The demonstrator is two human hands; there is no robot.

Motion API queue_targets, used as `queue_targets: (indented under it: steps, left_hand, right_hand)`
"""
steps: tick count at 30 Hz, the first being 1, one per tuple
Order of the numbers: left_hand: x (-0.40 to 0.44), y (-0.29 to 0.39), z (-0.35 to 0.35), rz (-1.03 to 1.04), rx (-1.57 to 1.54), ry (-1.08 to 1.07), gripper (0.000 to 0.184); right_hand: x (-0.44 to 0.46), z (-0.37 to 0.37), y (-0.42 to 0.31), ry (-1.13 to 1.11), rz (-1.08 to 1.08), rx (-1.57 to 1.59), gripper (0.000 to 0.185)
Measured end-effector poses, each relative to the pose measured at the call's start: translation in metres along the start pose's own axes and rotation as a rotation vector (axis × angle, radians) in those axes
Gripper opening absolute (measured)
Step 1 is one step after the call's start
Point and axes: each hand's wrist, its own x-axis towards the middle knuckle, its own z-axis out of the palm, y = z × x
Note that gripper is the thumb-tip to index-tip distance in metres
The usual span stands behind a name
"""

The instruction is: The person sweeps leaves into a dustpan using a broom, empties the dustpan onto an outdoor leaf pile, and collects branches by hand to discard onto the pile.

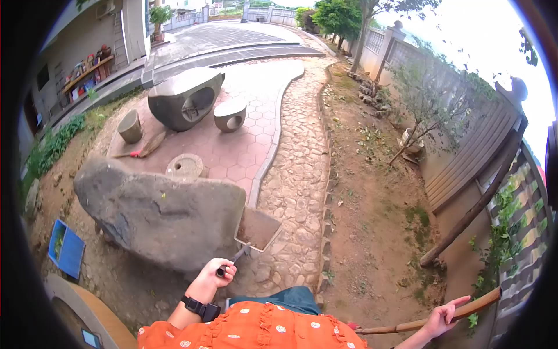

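Note:
My left hand, with a black watch at the wrist, is closed around the black grip of a square-bladed shovel. Its brownish blade with pale edges extends ahead, beside the right end of a large grey boulder and over the stone path. Out to the right, my right hand is closed on a long wooden pole, with a finger stretched along it. The pole slants back toward my body. Near its inner end a bit of red shows; the rest is hidden by my orange clothing.
A cobbled path runs ahead, with a dirt strip and a wall to its right. A wooden post leans there. Stone table, stools, a broom and a blue bin lie leftward.

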Motion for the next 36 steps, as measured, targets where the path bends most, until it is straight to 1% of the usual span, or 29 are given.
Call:
queue_targets:
  steps: [1,3,4,5,6,9,10,12,13,14,15,18,19,21,22,24,25,27,28,29,31,34,35,36]
  left_hand:
    - [0.018,0.024,0.024,0.044,0.000,-0.022,0.012]
    - [0.061,0.084,0.069,0.045,-0.111,-0.024,0.011]
    - [0.082,0.112,0.092,0.048,-0.093,-0.018,0.011]
    - [0.103,0.139,0.115,0.051,-0.152,-0.012,0.011]
    - [0.126,0.164,0.135,0.055,-0.218,-0.010,0.011]
    - [0.193,0.229,0.185,0.108,-0.298,-0.022,0.011]
    - [0.210,0.252,0.205,0.067,-0.304,-0.013,0.013]
    - [0.242,0.294,0.246,0.089,-0.337,0.029,0.013]
    - [0.254,0.312,0.268,0.085,-0.363,0.053,0.013]
    - [0.266,0.331,0.285,0.109,-0.357,0.041,0.013]
    - [0.279,0.351,0.300,0.105,-0.373,0.048,0.013]
    - [0.312,0.417,0.346,0.208,-0.438,0.004,0.013]
    - [0.331,0.443,0.356,0.217,-0.471,0.033,0.014]
    - [0.382,0.498,0.366,0.280,-0.473,0.014,0.012]
    - [0.409,0.526,0.384,0.272,-0.481,0.011,0.012]
    - [0.459,0.586,0.429,0.348,-0.431,0.091,0.011]
    - [0.480,0.616,0.453,0.334,-0.447,0.097,0.011]
    - [0.521,0.676,0.499,0.362,-0.506,0.059,0.012]
    - [0.536,0.707,0.526,0.384,-0.481,0.098,0.013]
    - [0.548,0.735,0.551,0.379,-0.522,0.036,0.014]
    - [0.573,0.793,0.599,0.367,-0.558,-0.004,0.015]
    - [0.624,0.884,0.656,0.420,-0.571,-0.018,0.017]
    - [0.641,0.915,0.674,0.420,-0.558,-0.009,0.017]
    - [0.658,0.945,0.697,0.383,-0.647,-0.051,0.018]
  right_hand:
    - [0.023,-0.008,0.018,-0.026,0.000,-0.027,0.062]
    - [0.072,-0.036,0.058,-0.040,-0.022,0.006,0.063]
    - [0.097,-0.050,0.083,-0.066,-0.045,0.010,0.063]
    - [0.124,-0.065,0.108,-0.094,-0.064,0.012,0.064]
    - [0.154,-0.083,0.135,-0.092,-0.085,-0.041,0.065]
    - [0.253,-0.136,0.230,-0.122,-0.066,-0.009,0.064]
    - [0.289,-0.151,0.265,-0.131,-0.058,-0.006,0.062]
    - [0.353,-0.171,0.341,-0.065,-0.046,0.084,0.065]
    - [0.383,-0.176,0.382,-0.031,-0.036,0.116,0.067]
    - [0.413,-0.185,0.417,-0.049,0.029,0.137,0.066]
    - [0.442,-0.196,0.452,-0.047,0.051,0.105,0.065]
    - [0.530,-0.228,0.542,-0.074,0.158,0.039,0.063]
    - [0.558,-0.239,0.574,-0.108,0.168,0.037,0.063]
    - [0.608,-0.263,0.637,-0.143,0.187,0.028,0.062]
    - [0.633,-0.275,0.666,-0.166,0.174,0.027,0.062]
    - [0.682,-0.296,0.725,-0.195,0.155,0.028,0.064]
    - [0.709,-0.305,0.753,-0.194,0.165,0.008,0.064]
    - [0.761,-0.318,0.808,-0.140,0.187,0.107,0.065]
    - [0.786,-0.320,0.845,-0.143,0.199,0.103,0.065]
    - [0.808,-0.323,0.877,-0.121,0.209,0.121,0.064]
    - [0.849,-0.337,0.934,-0.075,0.197,0.145,0.062]
    - [0.925,-0.370,1.017,-0.071,0.338,0.168,0.055]
    - [0.951,-0.386,1.045,-0.063,0.325,0.171,0.055]
    - [0.979,-0.403,1.076,-0.078,0.382,0.186,0.056]
